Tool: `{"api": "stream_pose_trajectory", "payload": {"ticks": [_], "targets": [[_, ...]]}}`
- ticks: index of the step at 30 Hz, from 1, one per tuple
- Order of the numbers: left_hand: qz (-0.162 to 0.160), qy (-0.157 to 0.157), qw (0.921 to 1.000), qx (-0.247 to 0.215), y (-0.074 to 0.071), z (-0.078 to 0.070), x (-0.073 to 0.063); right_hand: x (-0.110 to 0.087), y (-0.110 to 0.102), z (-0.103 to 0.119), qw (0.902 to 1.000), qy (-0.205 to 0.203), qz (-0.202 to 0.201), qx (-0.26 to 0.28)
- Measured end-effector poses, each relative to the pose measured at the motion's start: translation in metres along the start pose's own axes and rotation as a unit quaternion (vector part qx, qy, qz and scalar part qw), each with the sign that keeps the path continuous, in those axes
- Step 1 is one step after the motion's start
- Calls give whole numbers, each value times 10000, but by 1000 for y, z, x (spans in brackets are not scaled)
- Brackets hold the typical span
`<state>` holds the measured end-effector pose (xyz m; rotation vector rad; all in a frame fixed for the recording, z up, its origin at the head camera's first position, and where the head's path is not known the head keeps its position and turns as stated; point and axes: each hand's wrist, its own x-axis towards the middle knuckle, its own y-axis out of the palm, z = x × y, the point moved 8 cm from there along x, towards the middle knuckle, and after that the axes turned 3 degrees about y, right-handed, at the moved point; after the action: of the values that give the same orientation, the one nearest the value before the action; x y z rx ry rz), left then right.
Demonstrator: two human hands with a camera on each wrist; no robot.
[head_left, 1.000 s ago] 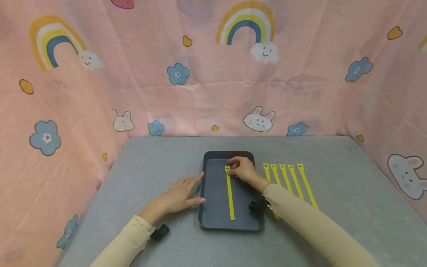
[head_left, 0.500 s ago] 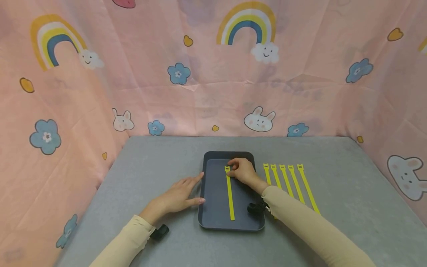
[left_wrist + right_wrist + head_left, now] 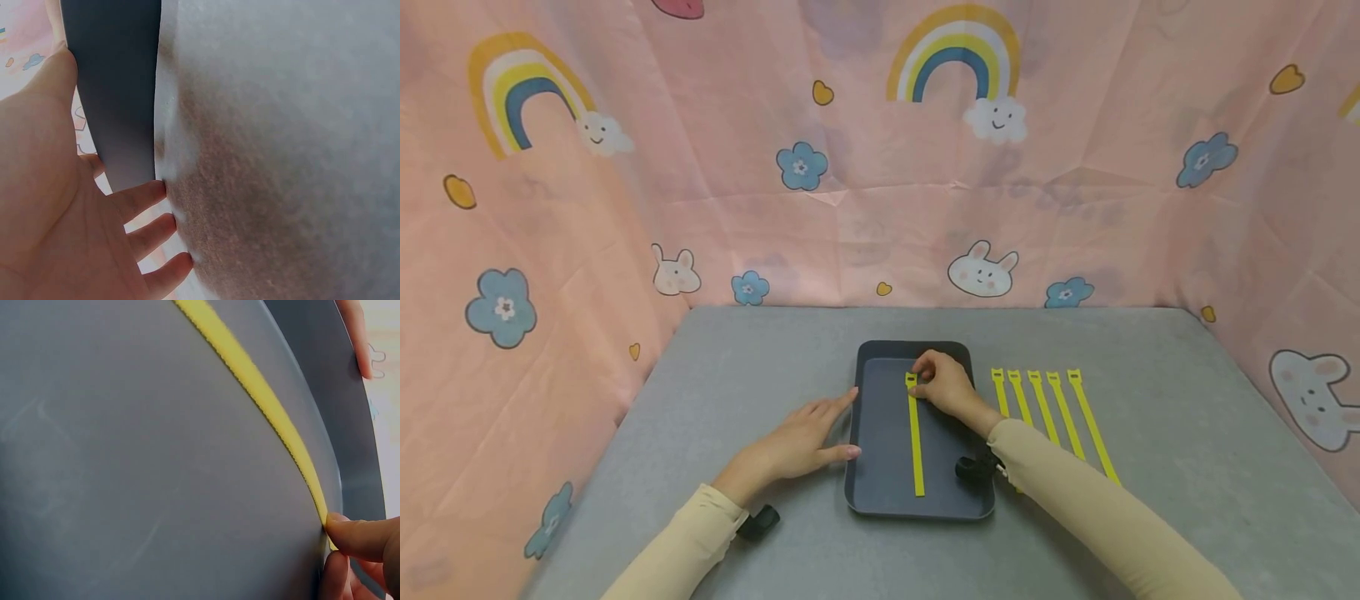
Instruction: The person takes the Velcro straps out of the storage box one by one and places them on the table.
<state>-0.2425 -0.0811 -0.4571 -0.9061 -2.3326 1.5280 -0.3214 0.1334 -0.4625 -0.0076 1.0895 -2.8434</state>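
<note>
A yellow hook-and-loop cable tie (image 3: 916,450) lies lengthwise in the dark grey tray (image 3: 880,433), its slotted head toward the far end. My right hand (image 3: 946,385) pinches it just below that head. The right wrist view shows the thumb and a finger around the tie (image 3: 269,406), which runs along the tray floor (image 3: 125,456). At the tray's left rim, my left hand (image 3: 793,442) rests with fingers spread and straight. Its fingertips touch the outer side of the tray wall (image 3: 115,75) in the left wrist view.
Several more yellow cable ties (image 3: 1037,396) lie side by side to the right of the tray, partly hidden under the right forearm. The grey table (image 3: 760,358) meets a pink patterned curtain (image 3: 865,208) at the back and sides.
The near end of the yellow tie in the tray has shifted slightly left. My right fingers have moved a little at its head; my left hand has stayed in place.
</note>
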Motion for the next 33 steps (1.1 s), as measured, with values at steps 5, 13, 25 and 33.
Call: {"api": "stream_pose_trajectory", "payload": {"ticks": [5, 13, 25, 33], "targets": [[-6, 33, 10000, 1, 0, 0, 1, 0, 0, 5, 9998, -190, -70, -16], [-17, -2, 10000, 18, 2, 2, 1, -1, 1, 12, 9990, -395, -165, -150], [-16, 0, 10000, 6, 1, 1, 1, -2, 3, 13, 9981, -603, -92, -70], [-10, 25, 10000, 7, 1, 1, 1, -4, 4, 16, 9958, -891, -149, -118]]}}
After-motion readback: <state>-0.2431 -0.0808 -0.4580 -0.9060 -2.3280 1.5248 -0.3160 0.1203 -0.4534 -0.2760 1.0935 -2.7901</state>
